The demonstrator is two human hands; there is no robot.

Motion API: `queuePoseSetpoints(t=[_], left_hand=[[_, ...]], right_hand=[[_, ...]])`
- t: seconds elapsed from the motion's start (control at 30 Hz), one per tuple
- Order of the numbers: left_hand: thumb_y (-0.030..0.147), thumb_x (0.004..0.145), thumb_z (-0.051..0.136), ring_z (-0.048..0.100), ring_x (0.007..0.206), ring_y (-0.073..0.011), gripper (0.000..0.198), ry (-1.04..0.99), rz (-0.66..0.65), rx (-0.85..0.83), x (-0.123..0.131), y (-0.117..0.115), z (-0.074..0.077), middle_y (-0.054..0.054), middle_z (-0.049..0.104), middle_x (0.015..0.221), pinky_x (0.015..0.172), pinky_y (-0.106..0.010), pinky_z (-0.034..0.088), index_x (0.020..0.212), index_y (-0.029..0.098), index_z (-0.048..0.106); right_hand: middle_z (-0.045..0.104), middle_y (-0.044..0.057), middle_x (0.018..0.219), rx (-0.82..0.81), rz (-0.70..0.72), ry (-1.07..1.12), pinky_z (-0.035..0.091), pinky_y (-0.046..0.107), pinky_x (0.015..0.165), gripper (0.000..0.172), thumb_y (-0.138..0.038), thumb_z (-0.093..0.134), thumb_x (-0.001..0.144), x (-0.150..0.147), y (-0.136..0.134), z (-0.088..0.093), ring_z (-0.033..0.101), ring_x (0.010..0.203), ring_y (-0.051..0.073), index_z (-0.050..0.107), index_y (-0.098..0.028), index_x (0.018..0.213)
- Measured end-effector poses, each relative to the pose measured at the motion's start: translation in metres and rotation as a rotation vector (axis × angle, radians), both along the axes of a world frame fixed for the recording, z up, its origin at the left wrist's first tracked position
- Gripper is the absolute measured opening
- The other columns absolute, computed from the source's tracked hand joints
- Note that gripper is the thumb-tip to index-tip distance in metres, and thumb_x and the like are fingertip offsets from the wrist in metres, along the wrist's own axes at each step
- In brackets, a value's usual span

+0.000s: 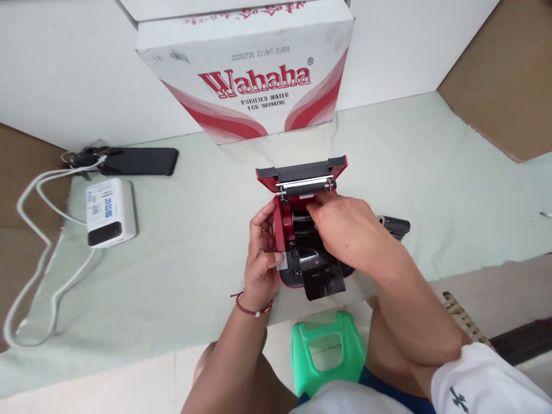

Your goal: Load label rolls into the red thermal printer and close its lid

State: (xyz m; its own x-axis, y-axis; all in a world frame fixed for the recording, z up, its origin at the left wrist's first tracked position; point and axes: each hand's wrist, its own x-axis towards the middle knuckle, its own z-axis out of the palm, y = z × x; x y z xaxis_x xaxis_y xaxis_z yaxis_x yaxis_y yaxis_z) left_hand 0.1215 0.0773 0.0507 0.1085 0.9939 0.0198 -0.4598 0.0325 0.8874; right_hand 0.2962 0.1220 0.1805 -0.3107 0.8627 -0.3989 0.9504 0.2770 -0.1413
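Observation:
A small red and black printer (281, 227) sits near the table's front edge with its lid (302, 170) raised. A metal roller (305, 185) runs along the lid's lower edge. My left hand (262, 253) grips the printer's left side, the thumb resting on a grey tab (282, 260). Shiny black film (321, 270) lies across the compartment and hangs over the front. My right hand (345, 227) reaches into the right part of the compartment with bent fingers; the fingertips are partly hidden. Behind that wrist lies a dark roll-like object (394, 226).
A Wahaha water carton (267, 75) stands at the back. To the left are a black phone (140, 161), a white power bank (111, 210) and a looped white cable (32, 241). A green stool (302, 356) is below the table edge; a brown cardboard panel (504, 80) stands at right.

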Motion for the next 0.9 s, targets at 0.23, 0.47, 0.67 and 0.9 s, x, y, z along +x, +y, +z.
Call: queuePoseSetpoints(t=[0.23,0.47,0.67,0.9], left_hand=[[0.049,0.08,0.086,0.049,0.166,-0.0407,0.075,0.006,-0.013,0.01,-0.002,-0.001,-0.001,-0.002,0.059,0.172,0.137,-0.058,0.043,0.152,0.04,0.066],[0.043,0.074,0.09,0.059,0.153,-0.0362,0.08,-0.063,-0.019,-0.045,-0.005,0.001,-0.008,-0.003,0.063,0.164,0.125,-0.05,0.056,0.151,0.038,0.069],[0.043,0.071,0.092,0.061,0.15,-0.033,0.078,-0.035,0.029,-0.054,-0.006,0.003,-0.006,-0.002,0.067,0.157,0.122,-0.045,0.059,0.147,0.037,0.075],[0.037,0.07,0.088,0.062,0.147,-0.0317,0.077,-0.058,0.025,-0.049,-0.006,0.004,-0.004,-0.002,0.067,0.162,0.119,-0.044,0.061,0.145,0.037,0.076]], right_hand=[[0.077,0.013,0.13,0.071,0.097,0.178,0.049,0.037,0.069,0.037,-0.004,0.049,0.103,0.025,-0.021,0.008,0.075,0.086,0.025,0.073,-0.019,0.126],[0.082,0.013,0.126,0.214,-0.109,0.289,0.056,0.04,0.086,0.038,-0.025,0.047,0.112,0.106,-0.028,0.022,0.078,0.103,0.03,0.072,-0.022,0.14],[0.083,0.017,0.12,-0.204,-0.184,-0.034,0.052,0.039,0.083,0.032,-0.019,0.049,0.109,0.107,0.011,-0.01,0.076,0.101,0.03,0.079,-0.016,0.122],[0.079,0.019,0.147,-0.193,-0.409,-0.132,0.055,0.039,0.09,0.049,-0.022,0.071,0.1,0.131,0.015,-0.021,0.075,0.124,0.035,0.077,-0.017,0.148]])
